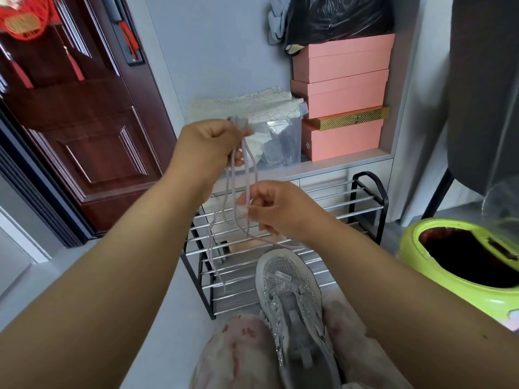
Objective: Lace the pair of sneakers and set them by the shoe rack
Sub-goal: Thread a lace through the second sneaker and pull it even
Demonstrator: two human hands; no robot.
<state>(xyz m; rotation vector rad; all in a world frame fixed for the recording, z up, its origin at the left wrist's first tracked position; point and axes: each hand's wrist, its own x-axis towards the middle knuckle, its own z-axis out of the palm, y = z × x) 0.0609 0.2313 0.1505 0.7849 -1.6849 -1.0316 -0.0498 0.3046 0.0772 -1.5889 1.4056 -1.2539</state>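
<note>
- Left hand [209,141] up high, fist pinching the pale lilac shoelace [247,175]; strands dangle in loops.
- Right hand [276,210] below pinches it too.
- Silver mesh sneaker [292,293], sparkly, unlaced, sits between the knees, before the shoe rack [365,203].

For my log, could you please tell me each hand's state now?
Left hand: grips the lace.
Right hand: pinches the same lace.

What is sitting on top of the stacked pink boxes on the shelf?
A black plastic bag rests on the top pink box, with grey cloth beside it. The bag is opaque, so its contents are hidden, and the frame cuts off its top.
</note>
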